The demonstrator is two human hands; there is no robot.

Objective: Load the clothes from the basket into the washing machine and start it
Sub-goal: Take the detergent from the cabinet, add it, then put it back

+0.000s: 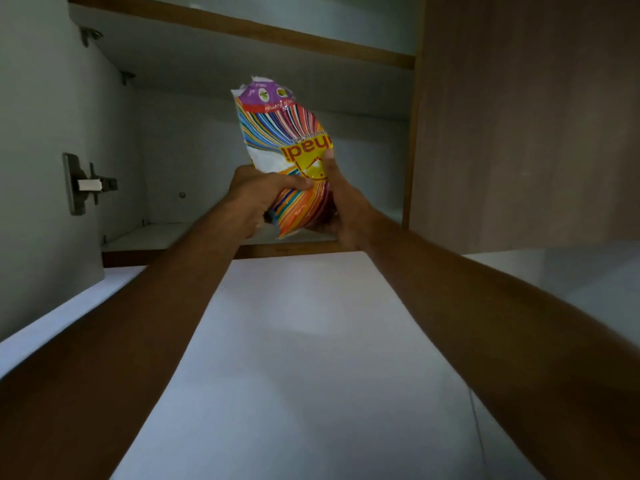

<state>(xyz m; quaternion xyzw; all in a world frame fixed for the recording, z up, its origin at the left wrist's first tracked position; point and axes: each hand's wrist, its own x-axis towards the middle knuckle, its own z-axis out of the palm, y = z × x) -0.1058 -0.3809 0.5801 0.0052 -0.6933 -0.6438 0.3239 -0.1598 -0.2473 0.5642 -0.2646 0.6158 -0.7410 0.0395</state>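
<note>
Head view: detergent packet [282,157] at frame centre, upside down, torn end up, held in front of the open cupboard [207,233]. Left hand [258,195] and right hand [341,202] both curl round its lower half, thumbs across the front. Probably soft, crinkly, slick plastic with loose powder that shifts; grip low, keep the torn end up. Basket, clothes and washer not visible.

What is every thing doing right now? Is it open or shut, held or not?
Detergent packet: held up, upside down, top torn open.
Left hand: grips the packet's lower part.
Right hand: grips the packet, thumb on its front.
Cupboard: open.
Cupboard door: swung open at right.
</note>
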